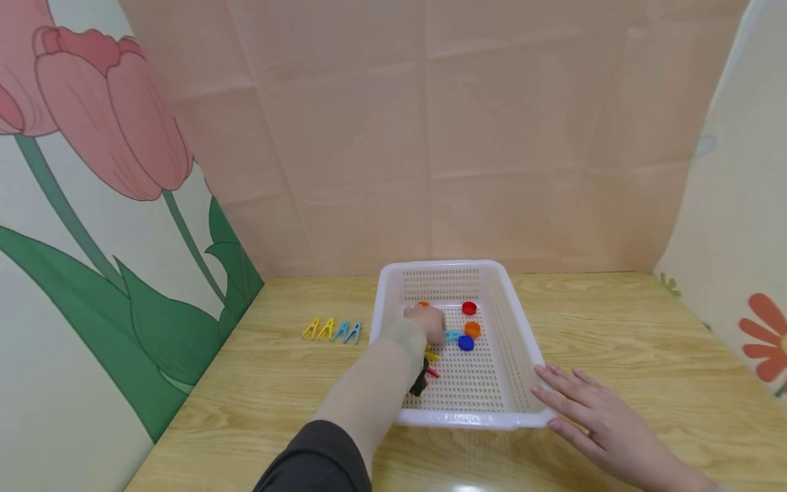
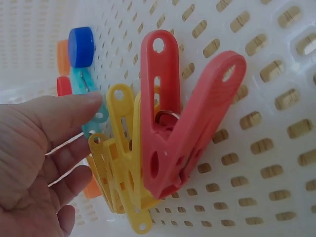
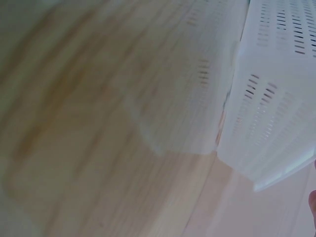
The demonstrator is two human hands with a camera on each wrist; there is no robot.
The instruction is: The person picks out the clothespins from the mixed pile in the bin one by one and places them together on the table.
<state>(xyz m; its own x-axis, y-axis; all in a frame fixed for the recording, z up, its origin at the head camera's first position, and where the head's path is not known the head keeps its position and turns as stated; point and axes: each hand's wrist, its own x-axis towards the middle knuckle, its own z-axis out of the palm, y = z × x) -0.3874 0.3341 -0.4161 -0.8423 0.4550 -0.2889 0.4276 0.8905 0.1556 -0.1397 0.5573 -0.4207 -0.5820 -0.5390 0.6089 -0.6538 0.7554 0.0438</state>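
Observation:
My left hand [image 1: 427, 322] reaches down inside a white perforated basket [image 1: 458, 420]. In the left wrist view, the thumb of this left hand [image 2: 39, 143] overlaps a light-blue clothespin [image 2: 81, 79], whose end shows in the gap between thumb and fingers. Several yellow clothespins [image 2: 118, 158] lie beside the fingertips, and a large red clothespin [image 2: 168, 128] is nearer the camera. My right hand [image 1: 599, 420] has its fingers extended, fingertips at the basket's front right corner.
Red [image 1: 469, 308], orange [image 1: 472, 329] and blue [image 1: 466, 343] round caps lie in the basket. To its left on the wooden table [image 1: 602, 321], yellow clothespins [image 1: 319, 328] and blue clothespins [image 1: 347, 332] stand in a row. A paper-covered wall [image 1: 492, 137] rises behind.

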